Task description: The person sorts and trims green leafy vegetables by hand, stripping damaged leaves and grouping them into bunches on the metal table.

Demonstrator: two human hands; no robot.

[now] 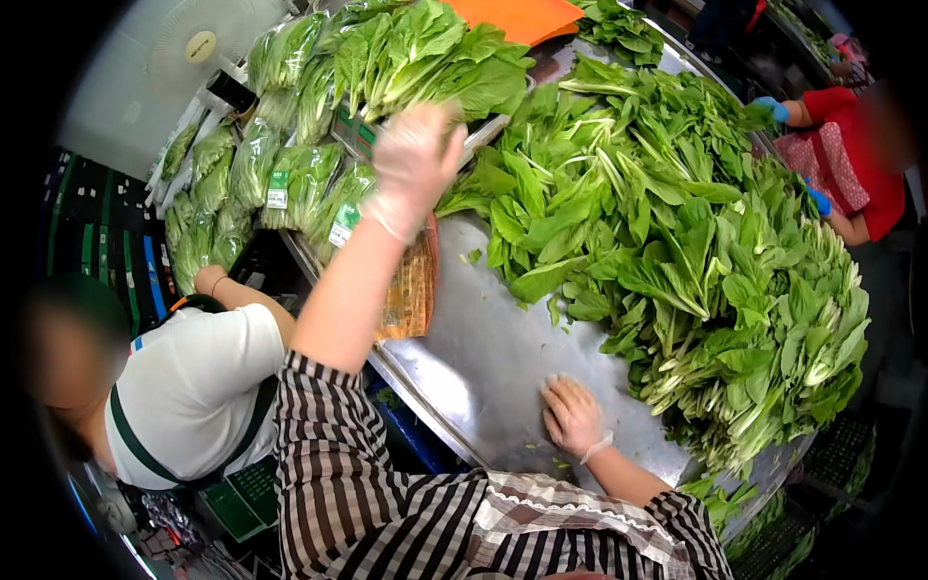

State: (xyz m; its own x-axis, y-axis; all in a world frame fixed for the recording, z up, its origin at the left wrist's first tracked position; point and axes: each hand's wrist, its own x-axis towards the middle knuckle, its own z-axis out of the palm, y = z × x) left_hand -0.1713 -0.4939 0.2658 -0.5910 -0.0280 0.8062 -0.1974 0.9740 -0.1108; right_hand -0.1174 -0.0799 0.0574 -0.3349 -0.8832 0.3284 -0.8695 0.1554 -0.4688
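My left hand (416, 159), in a clear glove, is raised over the left edge of the metal table (474, 377). It is blurred by motion, so I cannot make out its fingers. Behind it lies a bunch of loose leafy greens (416, 63). Below that wrist, an orange-brown printed packet (411, 290) sits at the table's edge. My right hand (573, 416), also gloved, rests on the bare metal with its fingers laid down and nothing visible in them. A large heap of leafy greens (667, 222) covers the table to its right.
Bagged greens (304, 179) with green and white labels are piled at the left. A person in white (193, 387) works there beside me. Across the heap, a person in red (841, 155) wears blue gloves. An orange sheet (517, 17) lies at the far end.
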